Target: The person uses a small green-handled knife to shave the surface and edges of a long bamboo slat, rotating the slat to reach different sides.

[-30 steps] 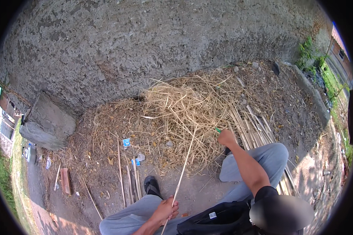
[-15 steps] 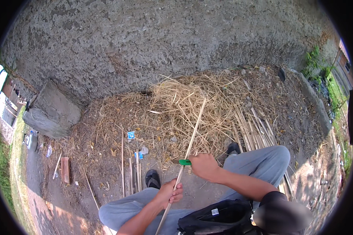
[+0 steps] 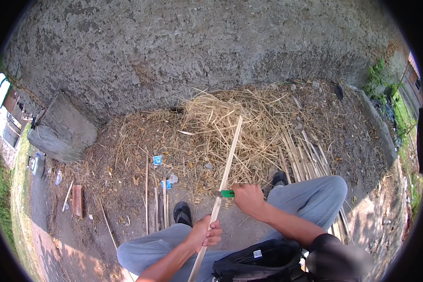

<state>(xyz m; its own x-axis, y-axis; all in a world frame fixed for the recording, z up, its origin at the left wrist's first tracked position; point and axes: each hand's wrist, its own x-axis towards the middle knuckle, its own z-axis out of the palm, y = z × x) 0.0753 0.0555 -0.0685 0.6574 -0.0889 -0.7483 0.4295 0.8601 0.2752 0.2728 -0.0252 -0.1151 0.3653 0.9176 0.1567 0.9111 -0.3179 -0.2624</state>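
L hand (image 3: pixel 205 233) is gripping the long pale stick (image 3: pixel 223 181) low down, fingers wrapped round it. R hand (image 3: pixel 248 198) is closed on a green-handled knife (image 3: pixel 224 193), touching the stick just above L. Stick's axis is running up-right, away from the body, tip over the straw pile (image 3: pixel 230 127) by the wall (image 3: pixel 197 51).

A heap of dry straw (image 3: pixel 230 127) lies against the rough grey wall (image 3: pixel 197 47). Cut sticks (image 3: pixel 308 157) lie beside it, a concrete block (image 3: pixel 63 129) stands left, a brick (image 3: pixel 77 199) nearby.
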